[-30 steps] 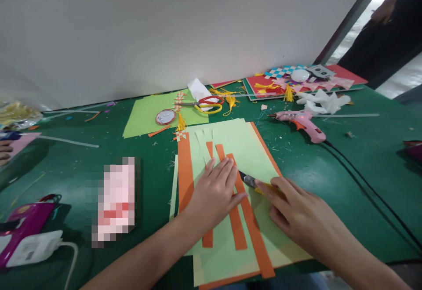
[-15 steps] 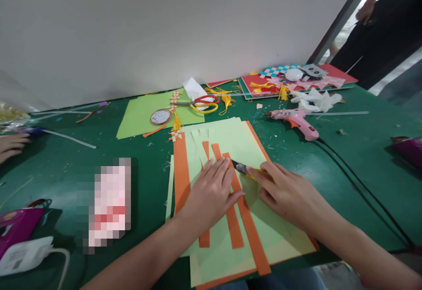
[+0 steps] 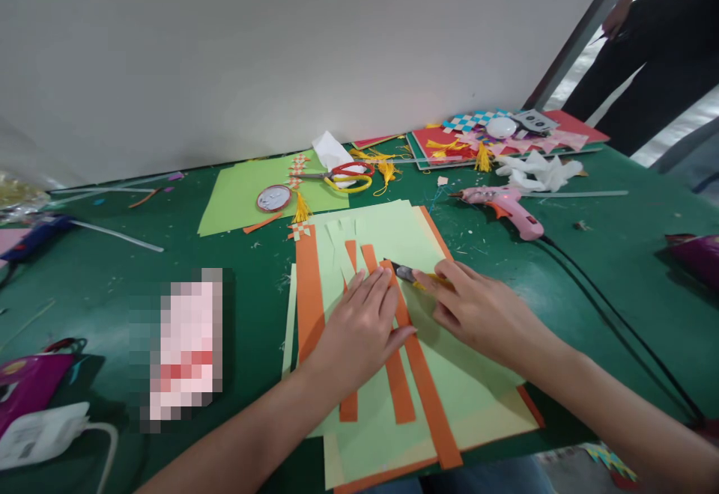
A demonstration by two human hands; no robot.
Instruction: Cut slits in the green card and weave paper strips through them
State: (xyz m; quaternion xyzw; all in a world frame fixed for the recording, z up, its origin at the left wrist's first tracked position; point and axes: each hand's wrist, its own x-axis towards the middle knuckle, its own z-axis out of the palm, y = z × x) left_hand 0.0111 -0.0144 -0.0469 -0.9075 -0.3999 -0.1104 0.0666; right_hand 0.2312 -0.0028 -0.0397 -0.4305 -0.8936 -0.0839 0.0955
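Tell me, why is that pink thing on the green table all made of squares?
In the head view, the pink-and-white thing left of the left hand is pixelated into blocks, so it can't be identified; the right hand, knife and paper look sharp.

A pink glue gun point(image 3: 505, 208) lies on the green tabletop point(image 3: 607, 254), its black cord point(image 3: 618, 322) trailing toward the near right edge; beyond it sit crumpled white scraps point(image 3: 536, 171) and a stack of red boards point(image 3: 505, 138) topped with checkered paper weaves and yellow tassels; red-and-yellow scissors point(image 3: 345, 177) rest on a bright green sheet point(image 3: 236, 194), beside a round tape reel point(image 3: 274, 198) and a white tissue point(image 3: 331, 151); a blue glue gun point(image 3: 34, 236) lies at the far left; a magenta device point(image 3: 28, 385) and a white adapter point(image 3: 45, 432) sit at the near left corner; a person in dark clothing point(image 3: 657, 52) stands at the upper right.
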